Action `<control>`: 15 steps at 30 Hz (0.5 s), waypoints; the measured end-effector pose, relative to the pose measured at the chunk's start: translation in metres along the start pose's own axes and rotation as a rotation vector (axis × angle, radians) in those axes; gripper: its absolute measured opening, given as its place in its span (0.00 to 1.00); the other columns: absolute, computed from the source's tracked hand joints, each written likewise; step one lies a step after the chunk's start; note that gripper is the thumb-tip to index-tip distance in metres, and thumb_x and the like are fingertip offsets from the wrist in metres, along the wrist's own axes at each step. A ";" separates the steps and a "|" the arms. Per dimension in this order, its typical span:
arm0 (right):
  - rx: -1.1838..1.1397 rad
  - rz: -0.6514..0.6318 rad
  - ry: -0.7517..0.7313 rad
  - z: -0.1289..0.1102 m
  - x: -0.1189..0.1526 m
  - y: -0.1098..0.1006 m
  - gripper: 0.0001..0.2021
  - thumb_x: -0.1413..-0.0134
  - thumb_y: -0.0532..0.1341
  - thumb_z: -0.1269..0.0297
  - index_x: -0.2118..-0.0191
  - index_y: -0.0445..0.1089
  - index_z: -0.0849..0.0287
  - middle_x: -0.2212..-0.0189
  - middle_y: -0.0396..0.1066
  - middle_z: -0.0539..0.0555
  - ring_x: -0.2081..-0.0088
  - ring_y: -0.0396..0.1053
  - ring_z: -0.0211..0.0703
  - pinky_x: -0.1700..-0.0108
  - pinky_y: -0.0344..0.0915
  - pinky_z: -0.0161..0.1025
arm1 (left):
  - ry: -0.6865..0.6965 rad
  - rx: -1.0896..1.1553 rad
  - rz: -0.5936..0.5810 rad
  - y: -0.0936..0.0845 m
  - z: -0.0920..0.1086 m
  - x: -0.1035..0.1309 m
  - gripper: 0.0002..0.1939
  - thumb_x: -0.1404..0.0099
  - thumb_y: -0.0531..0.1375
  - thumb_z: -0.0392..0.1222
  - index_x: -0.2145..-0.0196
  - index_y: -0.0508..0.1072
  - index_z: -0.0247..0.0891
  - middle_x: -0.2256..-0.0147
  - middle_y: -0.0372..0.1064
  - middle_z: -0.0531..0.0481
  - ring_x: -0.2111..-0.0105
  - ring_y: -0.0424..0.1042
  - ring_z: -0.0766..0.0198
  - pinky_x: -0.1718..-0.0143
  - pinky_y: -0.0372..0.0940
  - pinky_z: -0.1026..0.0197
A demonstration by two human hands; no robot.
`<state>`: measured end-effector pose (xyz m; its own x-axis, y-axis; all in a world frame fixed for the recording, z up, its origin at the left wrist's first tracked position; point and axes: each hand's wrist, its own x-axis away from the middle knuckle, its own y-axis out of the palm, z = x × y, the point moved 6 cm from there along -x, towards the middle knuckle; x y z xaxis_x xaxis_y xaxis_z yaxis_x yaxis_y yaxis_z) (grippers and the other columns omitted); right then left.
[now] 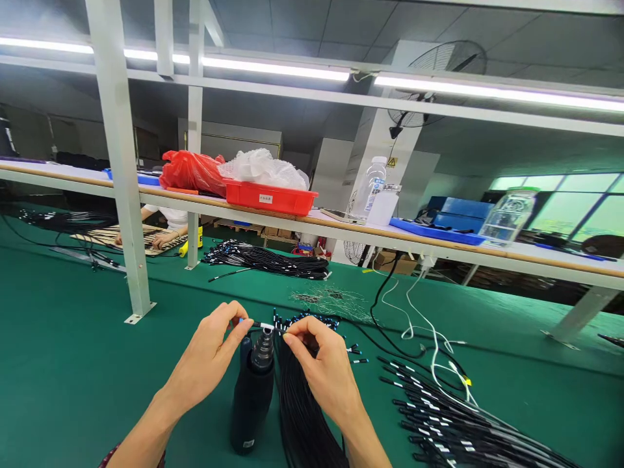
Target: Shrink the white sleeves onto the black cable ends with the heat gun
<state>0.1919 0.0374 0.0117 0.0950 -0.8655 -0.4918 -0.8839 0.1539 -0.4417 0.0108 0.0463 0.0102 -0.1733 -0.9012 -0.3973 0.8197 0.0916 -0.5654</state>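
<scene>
A thin black cable (pixel 266 326) with a white band stretches between my hands, just over the nozzle of an upright black heat gun (pixel 252 396). The fingers of my left hand (pixel 219 338) pinch its blue-tipped end. On the other side of the nozzle, my right hand (pixel 319 364) grips the cable between thumb and fingers. Beside the heat gun lies a thick bundle of black cables (pixel 305 416), running toward me and partly hidden under my right hand. Many ends in that bundle carry blue tips.
Banded black cables (pixel 439 416) lie at right, near a white cord (pixel 433 344). Another bundle (pixel 266 259) is farther back. An overhead shelf holds a red bin (pixel 270 198), a bottle (pixel 374 185) and a blue tray (pixel 436 232). A co-worker's hand (pixel 160 240) shows behind a post (pixel 119 162).
</scene>
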 end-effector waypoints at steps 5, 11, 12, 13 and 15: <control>-0.011 0.136 0.027 0.016 -0.007 -0.008 0.12 0.43 0.58 0.56 0.71 0.70 0.59 0.74 0.70 0.51 0.72 0.66 0.41 0.68 0.62 0.36 | -0.012 0.005 0.105 -0.007 -0.001 -0.003 0.18 0.31 0.47 0.57 0.60 0.69 0.43 0.64 0.68 0.51 0.63 0.67 0.60 0.62 0.61 0.59; 0.244 0.346 0.217 0.111 -0.012 -0.035 0.26 0.46 0.53 0.47 0.54 0.70 0.65 0.51 0.69 0.66 0.48 0.65 0.58 0.45 0.60 0.53 | -0.099 -0.061 0.019 -0.008 -0.054 0.018 0.17 0.34 0.51 0.57 0.59 0.69 0.44 0.60 0.71 0.48 0.57 0.68 0.57 0.55 0.63 0.56; 0.271 0.338 0.258 0.130 -0.005 -0.037 0.28 0.50 0.55 0.46 0.54 0.69 0.68 0.49 0.67 0.70 0.44 0.60 0.62 0.42 0.56 0.56 | -0.131 -0.077 -0.059 -0.002 -0.073 0.030 0.15 0.35 0.52 0.56 0.61 0.69 0.44 0.61 0.72 0.49 0.58 0.69 0.57 0.55 0.63 0.56; 0.293 0.314 0.309 0.150 0.005 -0.037 0.30 0.55 0.56 0.46 0.55 0.70 0.70 0.50 0.67 0.73 0.43 0.59 0.66 0.41 0.55 0.58 | -0.167 -0.084 -0.139 0.004 -0.092 0.044 0.14 0.36 0.53 0.54 0.63 0.70 0.44 0.61 0.73 0.49 0.59 0.70 0.57 0.55 0.64 0.57; 0.320 0.236 0.413 0.185 0.032 -0.033 0.29 0.61 0.59 0.48 0.59 0.72 0.70 0.55 0.70 0.74 0.47 0.64 0.71 0.43 0.57 0.61 | -0.275 -0.098 -0.230 0.016 -0.132 0.079 0.11 0.43 0.57 0.50 0.65 0.73 0.44 0.63 0.75 0.50 0.60 0.71 0.57 0.55 0.65 0.58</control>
<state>0.3084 0.0929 -0.1279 -0.3322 -0.8946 -0.2989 -0.6703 0.4469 -0.5924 -0.0618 0.0327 -0.1250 -0.1827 -0.9819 -0.0500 0.7181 -0.0985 -0.6889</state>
